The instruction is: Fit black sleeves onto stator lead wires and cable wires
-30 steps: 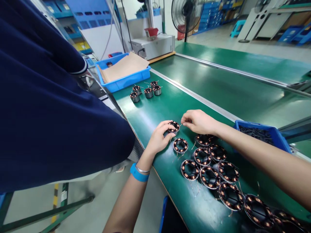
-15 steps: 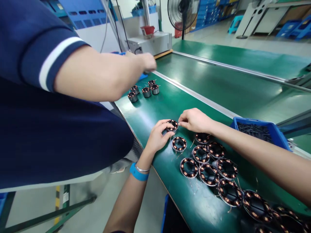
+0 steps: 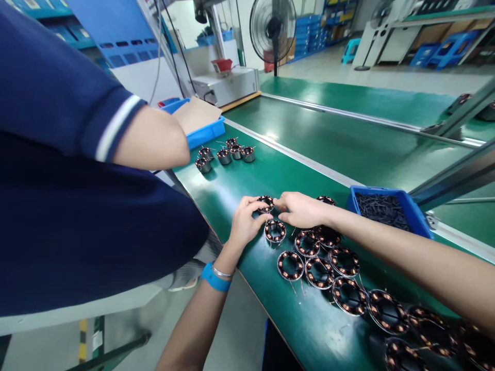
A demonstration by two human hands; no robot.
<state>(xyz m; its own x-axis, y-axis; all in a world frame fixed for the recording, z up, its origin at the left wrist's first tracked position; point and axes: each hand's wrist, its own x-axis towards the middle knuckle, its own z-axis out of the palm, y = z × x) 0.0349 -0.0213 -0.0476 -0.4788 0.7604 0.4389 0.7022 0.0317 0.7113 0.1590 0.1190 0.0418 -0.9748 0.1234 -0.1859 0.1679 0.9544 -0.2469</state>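
My left hand (image 3: 244,222) and my right hand (image 3: 299,208) both pinch one small black stator ring with copper coils (image 3: 265,202) that rests on the green table (image 3: 240,185). The left fingers hold its near side, the right fingertips touch its right edge. Just below the hands lies another stator ring (image 3: 275,231). Several more rings (image 3: 328,268) lie in a row that runs to the lower right under my right forearm.
A co-worker in a dark blue shirt (image 3: 69,170) fills the left side, one arm (image 3: 150,139) reaching over the table. Several small metal stators (image 3: 224,154) sit farther back. Blue tray with cardboard (image 3: 204,134); blue bin of dark parts (image 3: 386,208); fan (image 3: 270,26).
The co-worker's arm pulled back from the far blue tray toward the left. My hands stay on the same ring. The view shifted slightly rightward and downward.
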